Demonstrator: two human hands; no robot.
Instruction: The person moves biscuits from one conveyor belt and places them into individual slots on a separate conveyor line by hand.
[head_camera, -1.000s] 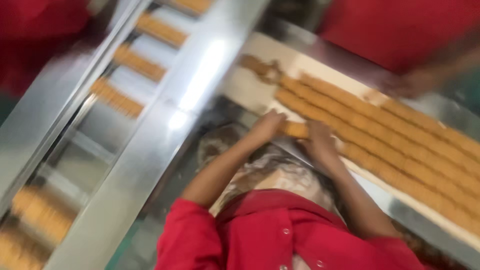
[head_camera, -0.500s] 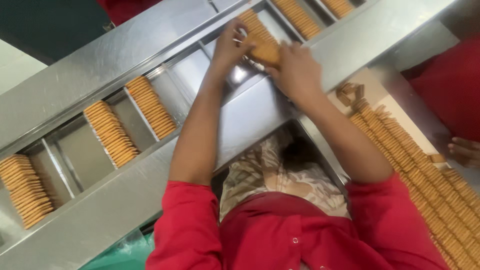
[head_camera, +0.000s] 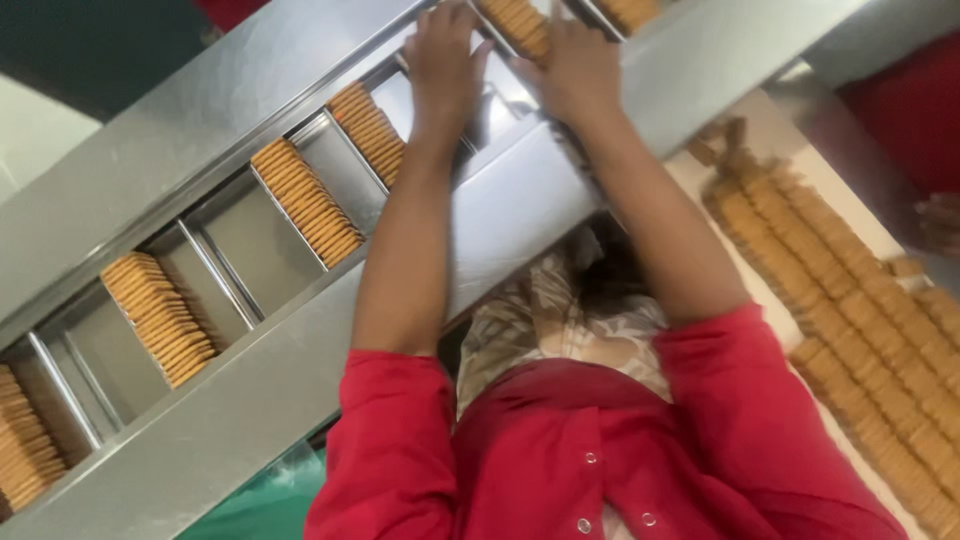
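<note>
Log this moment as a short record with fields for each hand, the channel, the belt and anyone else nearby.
left hand: flat on the metal channel, beside a biscuit stack
right hand: on the biscuit stack at the top of the channel
channel: divided pockets, several holding biscuit stacks on edge
belt: long rows of biscuits at the right
other person: red sleeve at the far right

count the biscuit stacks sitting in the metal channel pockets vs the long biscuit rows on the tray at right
biscuit stacks in the metal channel: 6, counting the one between the left hand and right hand, and two cut by the frame edge
long biscuit rows on the tray: 2, roughly; blurred
total: 8
</note>
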